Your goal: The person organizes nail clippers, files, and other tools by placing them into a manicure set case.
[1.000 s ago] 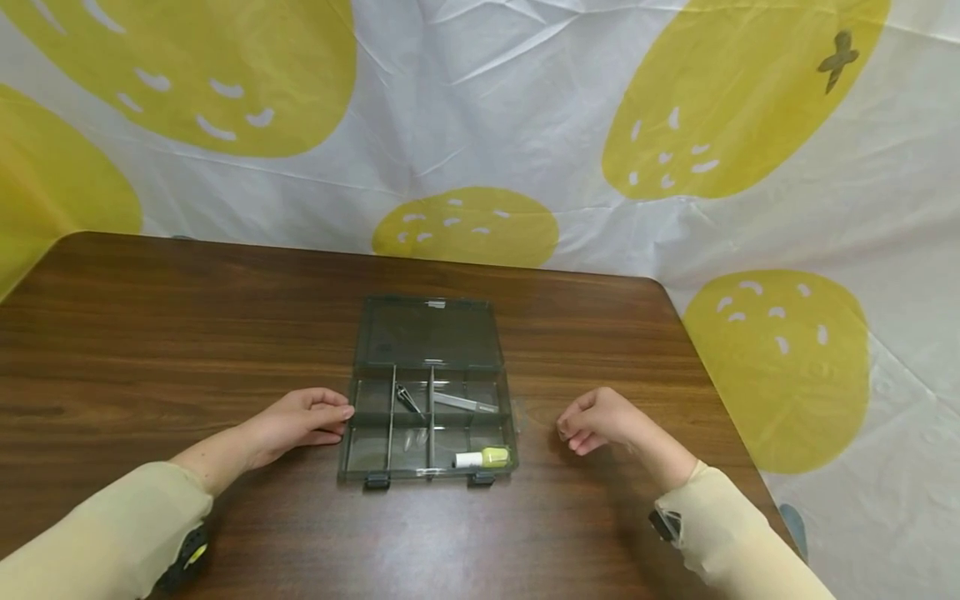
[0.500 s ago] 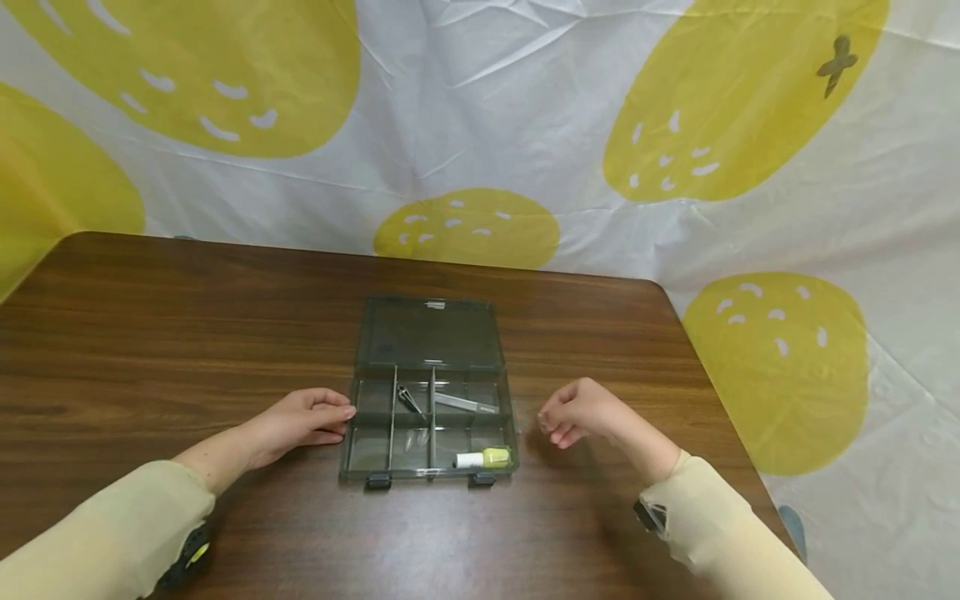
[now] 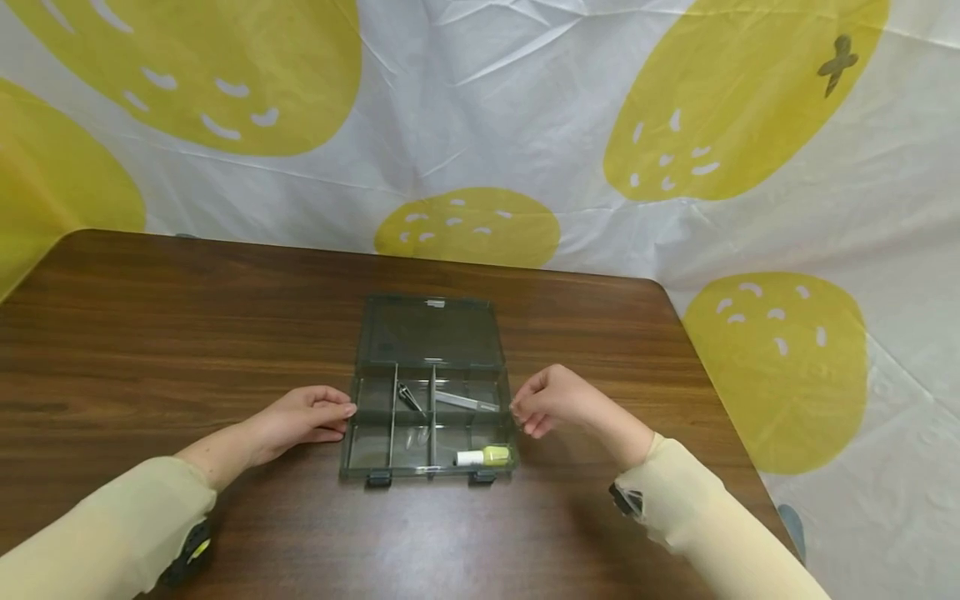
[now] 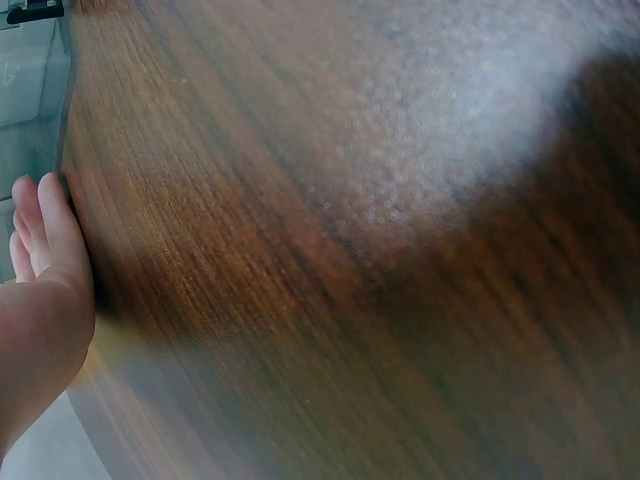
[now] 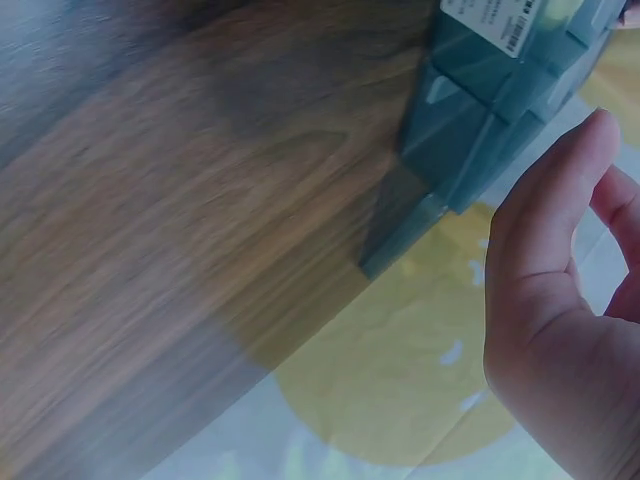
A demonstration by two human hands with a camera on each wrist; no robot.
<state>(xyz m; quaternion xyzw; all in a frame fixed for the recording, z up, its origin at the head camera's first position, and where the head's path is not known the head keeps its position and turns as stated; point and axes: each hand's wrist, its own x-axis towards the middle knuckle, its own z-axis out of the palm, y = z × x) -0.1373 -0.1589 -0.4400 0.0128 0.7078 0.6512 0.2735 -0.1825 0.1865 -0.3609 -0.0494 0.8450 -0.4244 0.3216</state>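
A dark translucent compartment box (image 3: 369, 450) lies on the table with its lid (image 3: 431, 332) folded back. Nail clippers (image 3: 408, 397) are in its upper middle compartment, and a silver-grey flat strip (image 3: 465, 402) lies in the upper right one. At the lower right is a nail polish bottle (image 3: 491, 456), yellow-green with a white cap. My left hand (image 3: 303, 421) rests its extended fingers against the box's left side. My right hand (image 3: 555, 404) is at the right edge, thumb and fingers bent towards each other; whether anything small is between the fingertips is hidden.
The brown wood-grain table (image 3: 187, 333) surrounds the box. Behind and to the right hangs a white sheet (image 3: 517, 108) with yellow shapes. Two dark latches (image 3: 378, 478) stick out at the box's front. A label with a barcode (image 5: 495, 22) shows in the right wrist view.
My right hand has moved left across the table, from well apart from the box to its right edge. The left hand and the box have stayed put.
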